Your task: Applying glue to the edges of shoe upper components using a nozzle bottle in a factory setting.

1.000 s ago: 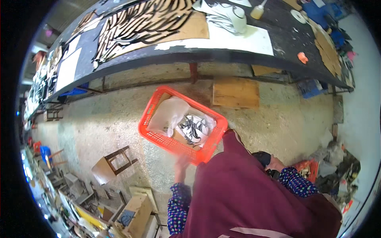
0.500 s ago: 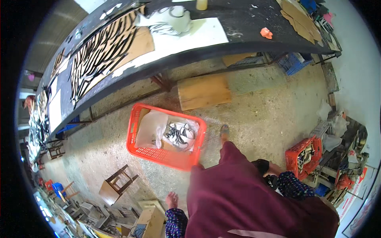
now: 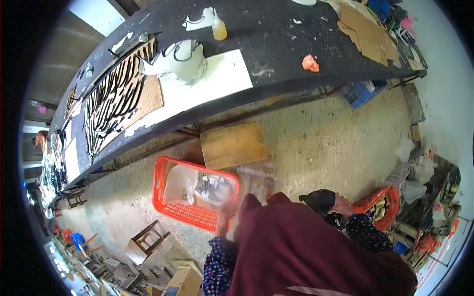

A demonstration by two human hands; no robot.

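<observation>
My left hand (image 3: 225, 213) is at the near right rim of a red plastic basket (image 3: 192, 222) on the floor. Motion smears its fingers, so I cannot make out whether it touches the rim. Inside the basket lie white-and-black cut pieces (image 3: 216, 188) and a crumpled pale plastic bag (image 3: 180, 185). On the other side of my body, my right hand (image 3: 341, 204) is closed around a soft black bundle (image 3: 318, 201). A black part with white marks shows below that hand. What the bundle is made up of is unclear.
A long dark table (image 3: 276, 44) carries black curved strips (image 3: 116, 93), white pieces, a yellowish bottle (image 3: 219, 30) and an orange lump (image 3: 310, 63). A wooden board (image 3: 234, 144) lies beyond the basket. A stool (image 3: 148, 241) stands left; another red basket (image 3: 390, 207) sits right beside cluttered shelves.
My left hand has swung forward from low beside my body to the basket's near rim. My view has shifted, and I stand nearer the basket. My right hand keeps the black bundle.
</observation>
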